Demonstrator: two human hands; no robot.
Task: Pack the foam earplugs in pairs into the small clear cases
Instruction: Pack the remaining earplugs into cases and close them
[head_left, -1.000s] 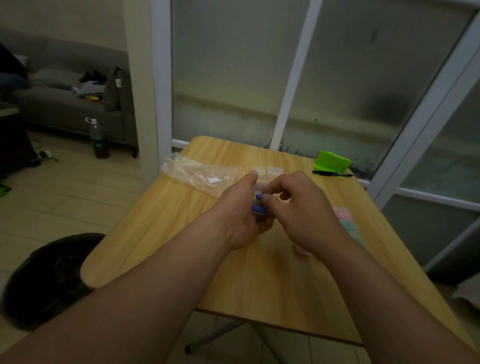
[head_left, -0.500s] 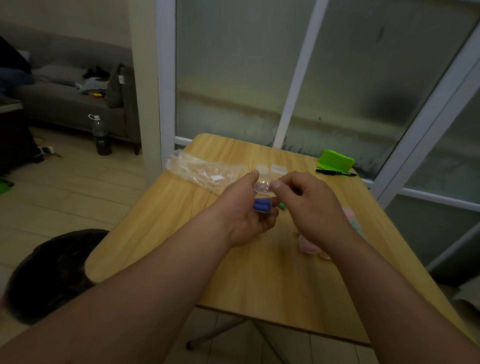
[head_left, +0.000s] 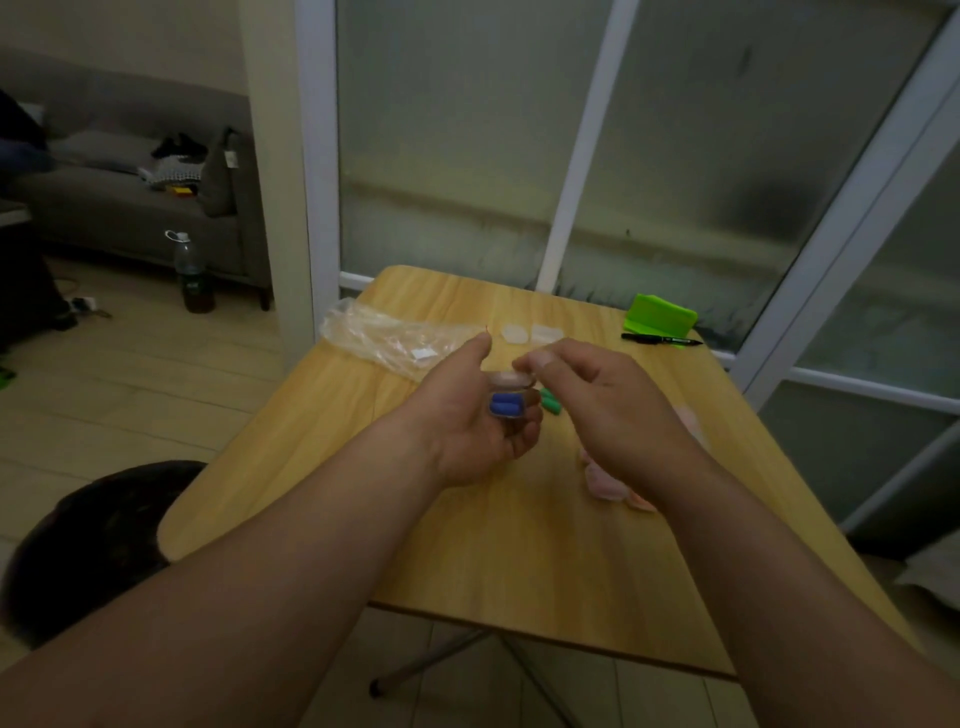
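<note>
My left hand (head_left: 475, 421) holds a small clear case (head_left: 511, 397) above the wooden table (head_left: 519, 545). Two blue foam earplugs (head_left: 507, 405) lie side by side in its lower half. The case's clear lid (head_left: 511, 378) stands open, and my right hand (head_left: 597, 405) pinches its top edge with thumb and forefinger. Green earplugs (head_left: 550, 401) lie on the table just behind the case. Pink earplugs (head_left: 605, 480) lie under my right wrist, partly hidden. Two more clear cases (head_left: 530, 333) sit farther back.
A crumpled clear plastic bag (head_left: 387, 338) lies at the table's back left. A green box (head_left: 660, 314) and a black pen (head_left: 662, 339) sit at the back right corner. Glass doors stand behind the table. A dark round stool (head_left: 93, 540) is at the left.
The two blue earplugs went into the case in my left hand. My right hand moved from pushing them in to pinching the raised lid. Both hands drifted slightly right.
</note>
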